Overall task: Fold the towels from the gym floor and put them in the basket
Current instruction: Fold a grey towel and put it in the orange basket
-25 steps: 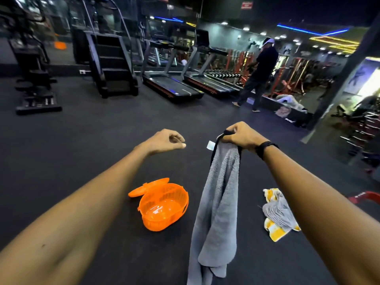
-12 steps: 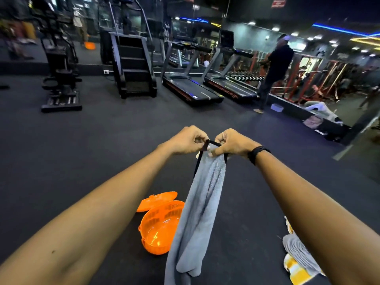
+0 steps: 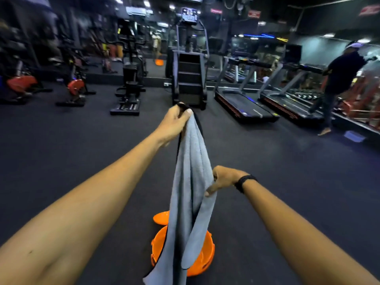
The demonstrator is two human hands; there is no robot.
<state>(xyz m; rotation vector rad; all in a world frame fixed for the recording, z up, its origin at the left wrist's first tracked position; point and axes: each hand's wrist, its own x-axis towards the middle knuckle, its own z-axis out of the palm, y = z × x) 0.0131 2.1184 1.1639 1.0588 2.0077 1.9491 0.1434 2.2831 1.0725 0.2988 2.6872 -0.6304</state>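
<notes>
A grey towel [image 3: 190,173] with a dark edge hangs in front of me, bunched lengthwise. My left hand [image 3: 174,122] grips its top end, held out high. Lower down, my right hand [image 3: 223,179], with a black band on the wrist, holds the towel's right side about midway. The towel's lower end dangles over an orange plastic basket [image 3: 202,262] that stands on the dark floor. The basket's orange lid [image 3: 161,218] lies just behind it, partly hidden by the towel.
A stair climber [image 3: 189,79] stands straight ahead, two treadmills [image 3: 244,103] to its right. A person [image 3: 337,85] in dark clothes walks at the far right. Exercise bikes [image 3: 76,89] and a black machine [image 3: 128,93] stand at the left. Dark rubber floor [image 3: 82,145] surrounds me.
My left hand took over the towel's top and rose. My right hand slid down to the towel's middle. The view turned left, so the striped towel on the floor left the frame.
</notes>
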